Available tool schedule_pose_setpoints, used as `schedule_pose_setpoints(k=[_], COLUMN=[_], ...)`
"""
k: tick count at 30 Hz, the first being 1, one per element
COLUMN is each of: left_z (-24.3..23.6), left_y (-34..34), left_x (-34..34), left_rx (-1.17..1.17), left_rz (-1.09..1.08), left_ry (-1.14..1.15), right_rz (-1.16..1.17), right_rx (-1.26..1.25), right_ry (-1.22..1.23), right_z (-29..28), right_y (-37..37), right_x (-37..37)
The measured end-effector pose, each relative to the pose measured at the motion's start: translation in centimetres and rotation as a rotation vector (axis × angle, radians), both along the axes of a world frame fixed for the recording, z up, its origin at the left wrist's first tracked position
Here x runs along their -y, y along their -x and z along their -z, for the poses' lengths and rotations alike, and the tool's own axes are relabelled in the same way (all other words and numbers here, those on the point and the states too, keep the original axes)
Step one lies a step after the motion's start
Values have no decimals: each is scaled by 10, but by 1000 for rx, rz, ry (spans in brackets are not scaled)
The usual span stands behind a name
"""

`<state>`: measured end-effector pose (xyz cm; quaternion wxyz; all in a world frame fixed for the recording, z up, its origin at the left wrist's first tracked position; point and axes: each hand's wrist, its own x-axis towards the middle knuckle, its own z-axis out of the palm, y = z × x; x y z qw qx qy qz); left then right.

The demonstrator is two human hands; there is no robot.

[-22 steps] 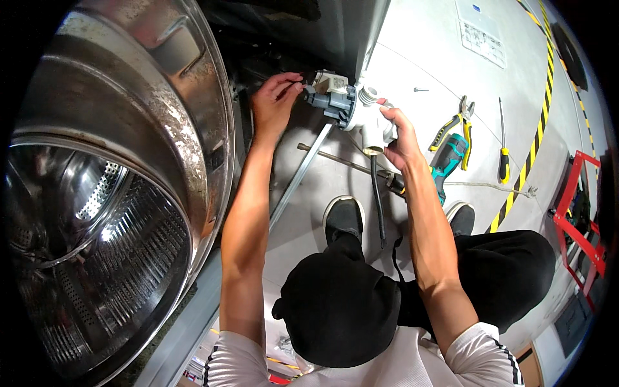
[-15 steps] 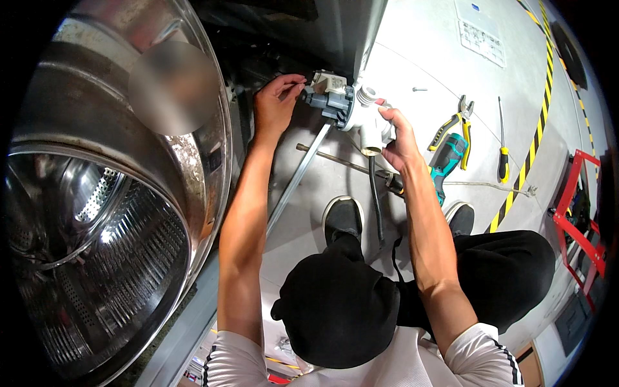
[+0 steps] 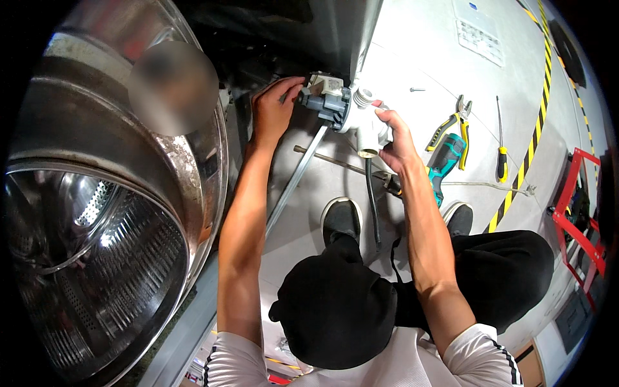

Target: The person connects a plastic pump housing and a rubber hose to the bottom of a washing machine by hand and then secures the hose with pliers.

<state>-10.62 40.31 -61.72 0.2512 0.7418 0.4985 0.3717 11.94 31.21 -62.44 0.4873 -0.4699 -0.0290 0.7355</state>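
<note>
A washing-machine drain pump (image 3: 366, 124), with a white plastic housing, open pipe stubs and a grey motor part (image 3: 325, 105), is held above the floor. My right hand (image 3: 401, 143) grips the white housing from its right side, with the thumb on top. At the far left end of the grey part is my left hand (image 3: 274, 109), its fingers bent and brought together beside the pump. What lies between those fingertips is hidden. A pale block-shaped part (image 3: 327, 84) sits just behind the motor. Below the pump, a black hose (image 3: 373, 206) hangs or lies toward my feet.
A large steel washing-machine drum (image 3: 116, 213) fills the left side. Beneath the pump a metal bar (image 3: 298, 180) slants along the floor. Pliers (image 3: 461, 119), a teal power tool (image 3: 446, 161), a screwdriver (image 3: 502, 155) and a screw (image 3: 418, 89) lie right. A red frame (image 3: 570, 219) stands farther right.
The pump and my right hand have shifted slightly left. My left hand stays at the motor end, its fingers a little more bent.
</note>
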Motion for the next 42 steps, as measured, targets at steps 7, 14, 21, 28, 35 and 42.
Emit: schedule_pose_setpoints(k=[7,14,21,28,35,42], left_z=[0,19,24,20,21,22], left_y=[-6,-11,-12,-15,-15,-19], left_x=[9,13,16,16,14,13], left_rx=[-51,128,793,1199,1237,1037], left_rz=[-52,-205,-384,-369,-303,-315], left_ry=[-200,-116,705,865,919,817], right_rz=[-47,-45,-32,-31,-18,11], right_rx=[7,28,37,43,43,-8], right_ry=[-39,-35,-43,-29,-2,-6], right_z=[-1,-2,-7,-3,-6,0], right_y=[-1,1,2,2,3,5], right_x=[-1,0,0,0,1,3])
